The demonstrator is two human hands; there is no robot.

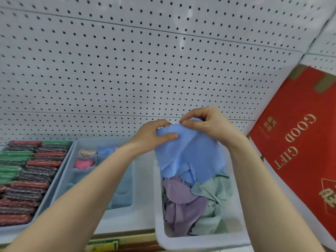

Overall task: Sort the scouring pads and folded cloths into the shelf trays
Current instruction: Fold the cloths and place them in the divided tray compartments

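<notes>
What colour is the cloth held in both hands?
Light blue cloth, clearest in the head view.

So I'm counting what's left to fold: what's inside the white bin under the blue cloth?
Inside the white bin lie a crumpled purple cloth and a pale green cloth. The blue cloth, held by both hands, covers the bin's far end, so anything there is hidden.

Only the person's two forearms and hands showed. Both forearms were bare up to the near edge of the picture, with no sleeve, cuff or glove on either. The left hand and the right hand were bare too. No watch, bracelet or band circled either wrist, and no ring could be made out on the fingers that showed. The fingernails looked short and plain, though blur hid finer detail.
</notes>
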